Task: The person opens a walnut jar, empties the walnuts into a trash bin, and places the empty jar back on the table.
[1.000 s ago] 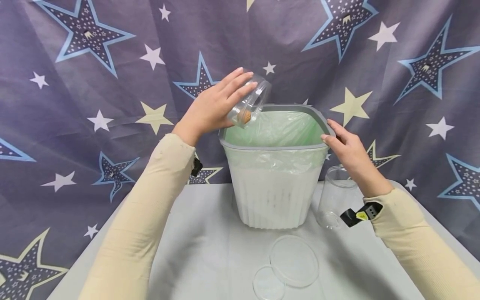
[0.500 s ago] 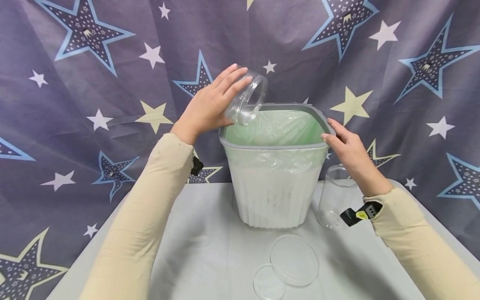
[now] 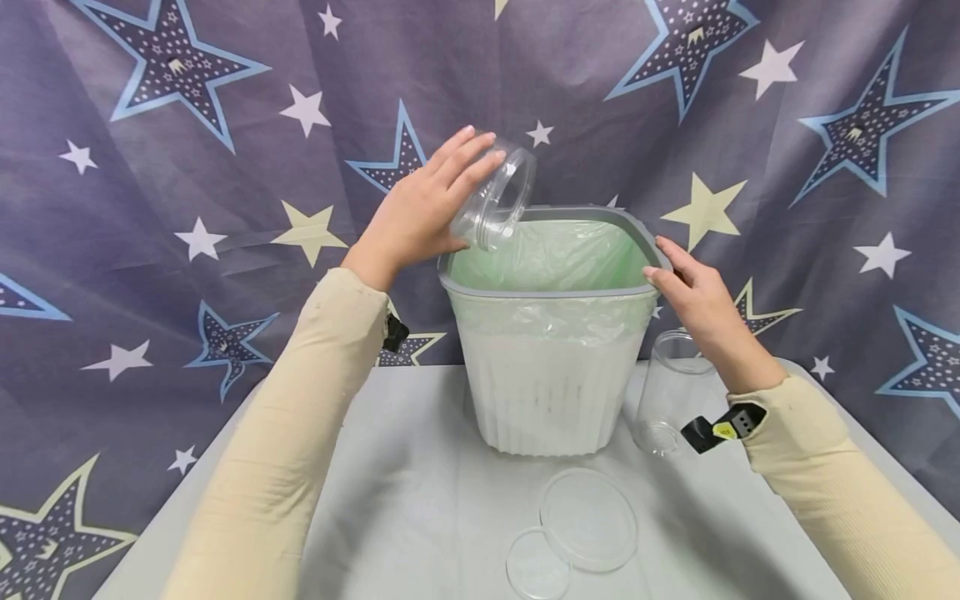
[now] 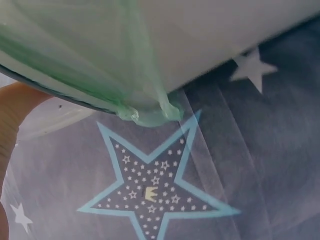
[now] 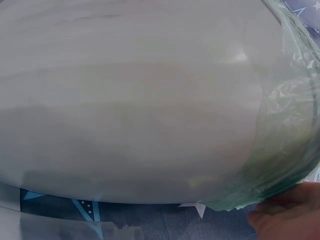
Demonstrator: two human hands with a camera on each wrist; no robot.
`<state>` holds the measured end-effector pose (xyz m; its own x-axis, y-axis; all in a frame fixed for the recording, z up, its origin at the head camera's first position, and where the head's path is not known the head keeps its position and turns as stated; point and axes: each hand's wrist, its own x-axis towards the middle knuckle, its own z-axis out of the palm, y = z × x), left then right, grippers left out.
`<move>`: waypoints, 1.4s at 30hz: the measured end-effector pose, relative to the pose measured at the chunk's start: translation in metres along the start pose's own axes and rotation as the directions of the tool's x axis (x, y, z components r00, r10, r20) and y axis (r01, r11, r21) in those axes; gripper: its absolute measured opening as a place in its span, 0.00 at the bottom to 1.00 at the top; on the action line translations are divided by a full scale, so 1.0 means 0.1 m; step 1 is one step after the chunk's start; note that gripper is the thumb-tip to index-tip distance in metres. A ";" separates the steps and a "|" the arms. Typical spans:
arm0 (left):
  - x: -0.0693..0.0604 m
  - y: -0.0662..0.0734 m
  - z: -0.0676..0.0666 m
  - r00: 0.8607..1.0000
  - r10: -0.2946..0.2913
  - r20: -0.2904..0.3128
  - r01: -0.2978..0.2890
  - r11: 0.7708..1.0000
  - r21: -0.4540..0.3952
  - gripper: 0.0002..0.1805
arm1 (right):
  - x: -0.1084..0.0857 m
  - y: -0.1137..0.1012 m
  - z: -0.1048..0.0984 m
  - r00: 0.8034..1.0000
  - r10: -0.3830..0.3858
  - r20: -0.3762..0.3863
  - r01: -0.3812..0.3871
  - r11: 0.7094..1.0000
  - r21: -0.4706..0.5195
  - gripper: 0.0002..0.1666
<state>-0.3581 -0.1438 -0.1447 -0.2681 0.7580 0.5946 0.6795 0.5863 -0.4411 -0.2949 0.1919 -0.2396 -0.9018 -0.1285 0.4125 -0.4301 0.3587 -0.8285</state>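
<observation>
In the head view my left hand (image 3: 427, 200) grips a clear plastic jar (image 3: 498, 196) round its side. The jar is tilted, its open mouth facing down and right over a white trash bin (image 3: 551, 383). A pale green bag (image 3: 555, 258) lines the bin and folds over its grey rim; the bottom inside is hidden. My right hand (image 3: 693, 296) pinches the rim at the bin's right side between thumb and fingers. In the right wrist view part of that hand (image 5: 287, 215) shows at the bagged edge. Nothing is visible inside the jar.
A second clear jar (image 3: 671, 392) stands right of the bin, partly behind my right wrist. Two clear round lids, a larger one (image 3: 588, 521) and a smaller one (image 3: 538, 565), overlap on the white table (image 3: 390, 492) in front. A star-patterned cloth (image 3: 247, 183) hangs behind.
A small brown round thing seen in the tilted jar one second ago is out of sight. My left hand and the jar have shifted slightly up and left. My right hand stays on the rim.
</observation>
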 end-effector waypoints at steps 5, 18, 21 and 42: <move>0.00 0.01 0.01 1.000 -0.015 -0.018 0.015 1.000 -0.014 0.60 | 0.00 0.00 0.00 1.000 0.006 -0.011 -0.006 1.000 -0.004 0.38; -0.36 0.05 0.08 0.824 -0.478 -0.303 0.421 0.876 -0.238 0.67 | 0.00 0.01 0.06 0.999 -0.022 -0.045 0.023 1.000 0.018 0.37; -0.48 0.11 0.06 0.689 -0.656 -0.307 0.536 0.747 -0.394 0.68 | 0.00 0.01 0.06 0.999 -0.017 -0.047 0.018 1.000 0.021 0.37; -1.41 0.62 0.25 0.373 -0.918 -0.131 0.222 0.226 -0.948 0.59 | 0.01 0.06 0.11 0.993 -0.038 -0.114 0.047 0.996 0.072 0.35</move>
<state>-0.2951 -0.2076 -0.2727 -0.6345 -0.2928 0.7153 0.7416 0.0299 0.6701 -0.2992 0.1834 -0.2482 -0.8740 -0.0355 0.4845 -0.4736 0.2844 -0.8335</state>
